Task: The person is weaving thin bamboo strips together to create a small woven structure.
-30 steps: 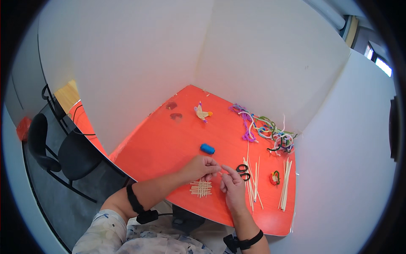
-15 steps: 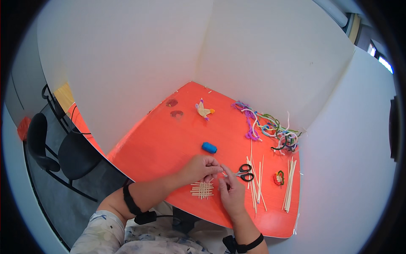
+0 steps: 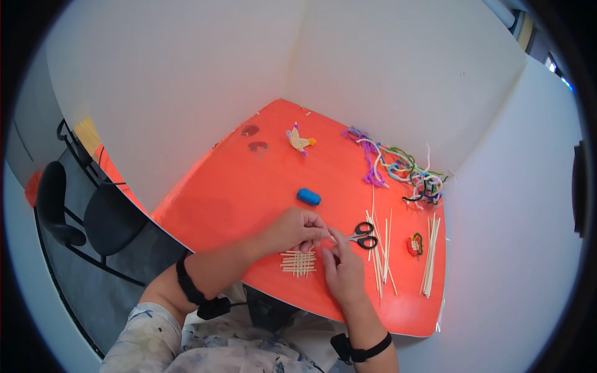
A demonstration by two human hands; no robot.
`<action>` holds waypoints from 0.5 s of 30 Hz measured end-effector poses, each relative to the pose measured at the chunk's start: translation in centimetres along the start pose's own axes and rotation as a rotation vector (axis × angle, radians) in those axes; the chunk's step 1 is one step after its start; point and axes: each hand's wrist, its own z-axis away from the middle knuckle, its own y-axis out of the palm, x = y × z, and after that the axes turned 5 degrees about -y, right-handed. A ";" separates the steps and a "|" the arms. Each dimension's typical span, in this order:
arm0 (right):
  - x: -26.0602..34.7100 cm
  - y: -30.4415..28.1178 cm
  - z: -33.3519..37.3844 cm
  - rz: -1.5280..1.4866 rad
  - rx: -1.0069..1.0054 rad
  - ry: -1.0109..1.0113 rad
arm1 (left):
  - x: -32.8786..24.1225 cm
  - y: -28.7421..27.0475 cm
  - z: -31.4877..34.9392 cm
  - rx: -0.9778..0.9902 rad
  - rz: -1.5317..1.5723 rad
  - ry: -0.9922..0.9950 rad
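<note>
My left hand point(image 3: 300, 230) is closed in a pinch just above a small woven square of pale sticks point(image 3: 298, 263) on the red table. Close beside it, my right hand point(image 3: 344, 270) is also closed, its fingertips meeting those of the left. Something small and pale shows between the fingertips, too small to name. Black-handled scissors point(image 3: 365, 235) lie just right of the fingers, their blades toward my hands. Beyond my left hand lies a blue roll, perhaps thread point(image 3: 308, 197). Loose thin sticks point(image 3: 387, 245) lie to the right of the scissors.
A tangle of coloured fuzzy stems point(image 3: 404, 171) lies at the back right. A star-shaped stick figure point(image 3: 299, 140) sits at the back. Near the right edge are a small red-and-green craft piece point(image 3: 414, 244) and another stick bundle point(image 3: 430, 258). White panels point(image 3: 398, 74) enclose the table point(image 3: 230, 205).
The whole view has shifted, so the table and things on it sit higher in the picture. My hands stay together over nearly the same spot, with fingers still pinched.
</note>
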 end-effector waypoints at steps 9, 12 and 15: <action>-0.7 -0.1 0.3 -0.194 -0.046 0.124 | 0.0 -0.3 0.1 -0.067 0.038 0.046; -0.6 -0.5 0.2 -0.246 0.025 0.174 | 0.2 -0.3 0.0 -0.106 0.072 0.057; -0.9 -0.7 0.2 -0.578 0.047 0.195 | 0.0 -0.2 -0.2 -0.103 0.179 0.075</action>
